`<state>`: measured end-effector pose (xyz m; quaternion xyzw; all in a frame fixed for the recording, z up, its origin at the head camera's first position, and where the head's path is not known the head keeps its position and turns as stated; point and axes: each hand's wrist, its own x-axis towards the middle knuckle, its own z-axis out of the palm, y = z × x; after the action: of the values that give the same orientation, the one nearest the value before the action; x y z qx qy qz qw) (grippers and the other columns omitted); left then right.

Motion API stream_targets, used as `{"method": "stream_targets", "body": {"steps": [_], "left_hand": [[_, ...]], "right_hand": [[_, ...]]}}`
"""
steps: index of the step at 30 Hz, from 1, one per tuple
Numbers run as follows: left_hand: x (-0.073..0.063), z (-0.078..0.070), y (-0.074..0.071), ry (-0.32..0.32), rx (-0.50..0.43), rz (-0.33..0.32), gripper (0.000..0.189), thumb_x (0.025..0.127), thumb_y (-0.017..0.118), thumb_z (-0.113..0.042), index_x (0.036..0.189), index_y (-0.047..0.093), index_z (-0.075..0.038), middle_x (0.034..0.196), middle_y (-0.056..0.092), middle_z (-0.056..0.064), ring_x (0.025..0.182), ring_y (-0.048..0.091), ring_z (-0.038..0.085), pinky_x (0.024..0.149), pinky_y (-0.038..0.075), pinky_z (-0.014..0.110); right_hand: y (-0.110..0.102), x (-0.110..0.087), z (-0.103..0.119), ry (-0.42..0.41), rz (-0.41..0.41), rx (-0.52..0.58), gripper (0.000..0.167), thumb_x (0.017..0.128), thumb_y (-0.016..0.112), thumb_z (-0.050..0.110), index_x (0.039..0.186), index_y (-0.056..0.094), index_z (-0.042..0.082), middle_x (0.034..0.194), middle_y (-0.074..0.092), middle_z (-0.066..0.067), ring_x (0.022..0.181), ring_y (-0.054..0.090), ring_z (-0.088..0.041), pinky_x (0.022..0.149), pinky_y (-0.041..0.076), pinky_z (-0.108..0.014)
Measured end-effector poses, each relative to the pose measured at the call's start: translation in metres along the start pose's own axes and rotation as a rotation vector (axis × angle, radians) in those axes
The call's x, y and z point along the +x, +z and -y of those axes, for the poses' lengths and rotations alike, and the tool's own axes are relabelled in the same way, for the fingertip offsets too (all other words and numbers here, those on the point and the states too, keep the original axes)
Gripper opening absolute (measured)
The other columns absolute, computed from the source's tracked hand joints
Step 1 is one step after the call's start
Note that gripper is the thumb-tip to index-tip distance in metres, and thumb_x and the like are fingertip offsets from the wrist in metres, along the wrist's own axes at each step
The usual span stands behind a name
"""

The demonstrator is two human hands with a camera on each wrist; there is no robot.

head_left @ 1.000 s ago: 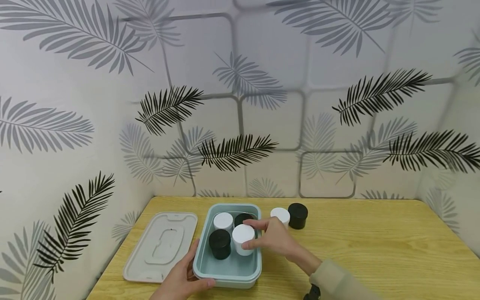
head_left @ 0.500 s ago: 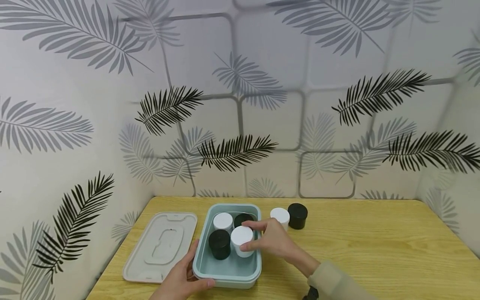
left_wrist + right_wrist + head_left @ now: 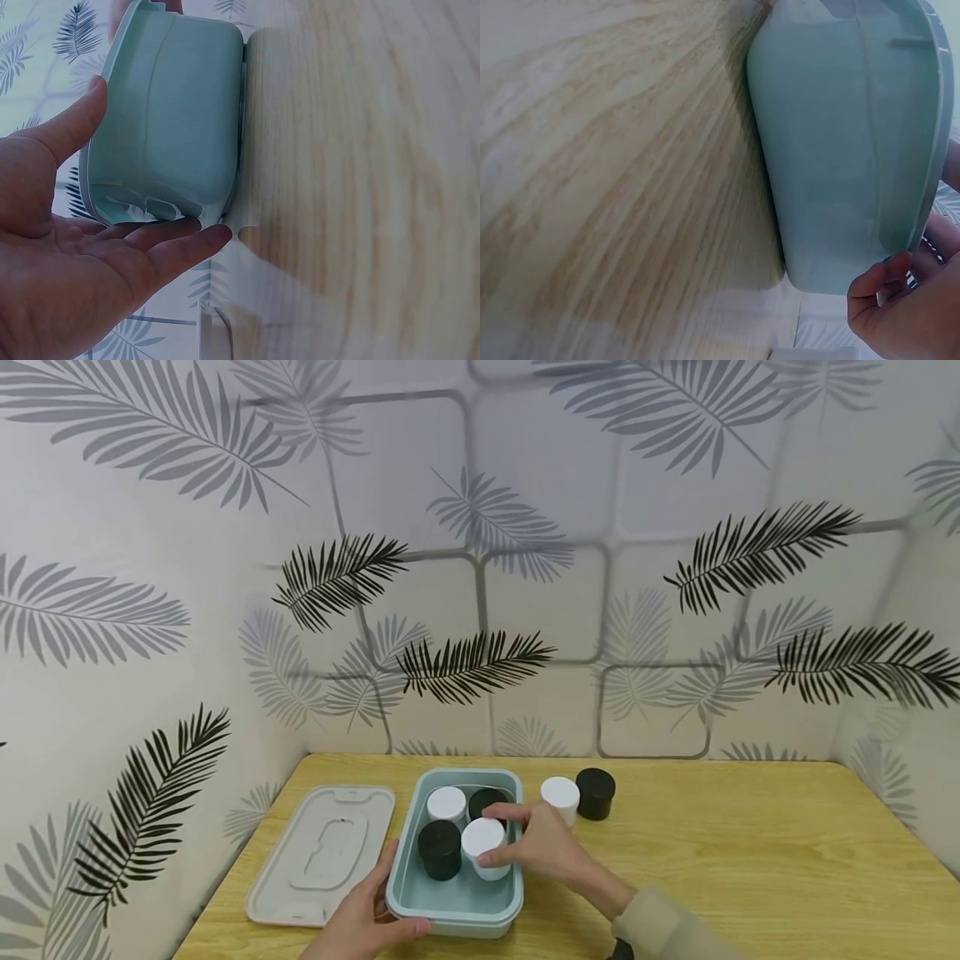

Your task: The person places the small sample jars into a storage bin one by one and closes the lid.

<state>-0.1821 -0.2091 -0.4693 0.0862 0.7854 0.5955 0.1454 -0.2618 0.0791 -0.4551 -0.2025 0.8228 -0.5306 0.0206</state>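
Note:
In the head view a light blue-green plastic box (image 3: 457,902) stands on the table, with two white and two black lidded jars inside. My right hand (image 3: 551,847) reaches over the box's right rim and pinches the near white jar (image 3: 491,867) between thumb and fingers. Left of that is a black jar (image 3: 440,850); behind are another white jar (image 3: 447,804) and a black jar (image 3: 487,799), partly covered by my fingers. My left hand (image 3: 367,910) holds the box's near left corner, thumb at the front rim, fingers along the side, as the left wrist view (image 3: 97,247) confirms.
A pale grey lid (image 3: 322,856) lies flat on the table left of the box. Right of the box, toward the back, a white jar (image 3: 561,797) and a black jar (image 3: 596,793) stand side by side. A leaf-patterned wall covering (image 3: 540,610) rises behind the wooden table (image 3: 735,852).
The pinched white jar has shifted slightly toward me and lower inside the box, with my right hand moving along. My left hand and the box have stayed put.

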Motion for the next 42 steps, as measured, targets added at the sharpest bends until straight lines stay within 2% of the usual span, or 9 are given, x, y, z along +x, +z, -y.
{"method": "stream_targets", "body": {"steps": [9, 16, 19, 22, 26, 31, 37, 40, 42], "left_hand": [[-0.002, -0.003, 0.0, 0.029, -0.009, 0.005, 0.114, 0.095, 0.084, -0.019, 0.166, -0.002, 0.004, 0.168, 0.018, 0.034, 0.14, 0.049, 0.043, 0.103, 0.053, 0.037], [-0.002, -0.001, -0.001, 0.043, -0.003, 0.022, 0.114, 0.095, 0.083, -0.022, 0.165, -0.003, 0.006, 0.167, 0.019, 0.036, 0.138, 0.053, 0.04, 0.103, 0.054, 0.036], [-0.004, -0.002, -0.001, 0.043, -0.024, 0.021, 0.114, 0.095, 0.083, -0.02, 0.166, -0.002, 0.005, 0.167, 0.019, 0.035, 0.138, 0.051, 0.043, 0.103, 0.053, 0.037], [-0.003, -0.001, -0.002, 0.041, -0.027, 0.023, 0.114, 0.095, 0.083, -0.019, 0.166, -0.003, 0.004, 0.167, 0.019, 0.035, 0.139, 0.051, 0.043, 0.104, 0.053, 0.039], [0.0, 0.006, -0.004, 0.043, 0.01, 0.021, 0.114, 0.095, 0.083, -0.023, 0.166, -0.002, 0.005, 0.167, 0.021, 0.034, 0.136, 0.055, 0.034, 0.103, 0.054, 0.037], [-0.005, -0.003, 0.0, 0.014, -0.015, 0.012, 0.112, 0.096, 0.083, -0.02, 0.166, -0.001, 0.004, 0.167, 0.019, 0.034, 0.139, 0.051, 0.044, 0.106, 0.051, 0.047], [-0.005, -0.004, 0.0, 0.016, -0.021, 0.02, 0.111, 0.097, 0.081, -0.019, 0.166, -0.001, 0.004, 0.167, 0.019, 0.034, 0.139, 0.051, 0.044, 0.106, 0.051, 0.046], [-0.005, -0.004, 0.0, 0.011, -0.008, 0.014, 0.111, 0.096, 0.082, -0.02, 0.166, -0.001, 0.004, 0.167, 0.019, 0.034, 0.139, 0.051, 0.044, 0.106, 0.051, 0.047], [-0.005, -0.004, 0.0, 0.007, -0.009, 0.011, 0.111, 0.096, 0.082, -0.02, 0.166, 0.0, 0.004, 0.167, 0.019, 0.034, 0.139, 0.05, 0.044, 0.107, 0.051, 0.048]], "right_hand": [[0.003, 0.001, -0.003, -0.046, -0.009, 0.019, 0.067, 0.071, 0.101, 0.022, 0.13, 0.075, 0.003, 0.129, 0.074, -0.005, 0.132, 0.059, -0.03, 0.114, 0.041, -0.055], [0.001, 0.001, 0.001, -0.026, -0.008, -0.029, 0.061, 0.074, 0.099, 0.024, 0.127, 0.077, 0.004, 0.128, 0.074, -0.006, 0.128, 0.061, -0.027, 0.109, 0.046, -0.052], [0.001, 0.002, 0.003, -0.027, -0.01, -0.056, 0.057, 0.073, 0.099, 0.025, 0.123, 0.08, 0.006, 0.125, 0.075, -0.007, 0.122, 0.062, -0.025, 0.106, 0.048, -0.05], [0.001, 0.002, 0.005, -0.032, -0.005, -0.079, 0.053, 0.073, 0.1, 0.025, 0.119, 0.081, 0.007, 0.118, 0.077, -0.008, 0.107, 0.062, -0.025, 0.095, 0.051, -0.039], [0.001, 0.002, 0.007, -0.025, -0.004, -0.101, 0.05, 0.071, 0.101, 0.026, 0.115, 0.083, 0.009, 0.109, 0.079, -0.005, 0.095, 0.058, -0.026, 0.081, 0.047, -0.027], [0.003, 0.001, 0.005, -0.039, -0.032, -0.155, 0.052, 0.068, 0.102, 0.03, 0.113, 0.083, 0.01, 0.109, 0.079, -0.002, 0.105, 0.064, -0.026, 0.088, 0.053, -0.035], [0.001, 0.002, 0.01, -0.118, -0.055, -0.168, 0.057, 0.068, 0.102, 0.026, 0.117, 0.081, 0.004, 0.115, 0.078, -0.005, 0.116, 0.067, -0.029, 0.1, 0.053, -0.053], [-0.001, 0.003, 0.015, -0.134, -0.056, -0.172, 0.057, 0.068, 0.102, 0.022, 0.118, 0.081, 0.004, 0.114, 0.078, -0.004, 0.114, 0.068, -0.029, 0.099, 0.054, -0.049], [-0.002, 0.003, 0.017, -0.127, -0.053, -0.184, 0.057, 0.068, 0.102, 0.02, 0.118, 0.081, 0.004, 0.099, 0.079, -0.005, 0.098, 0.07, -0.025, 0.086, 0.056, -0.039]]}}
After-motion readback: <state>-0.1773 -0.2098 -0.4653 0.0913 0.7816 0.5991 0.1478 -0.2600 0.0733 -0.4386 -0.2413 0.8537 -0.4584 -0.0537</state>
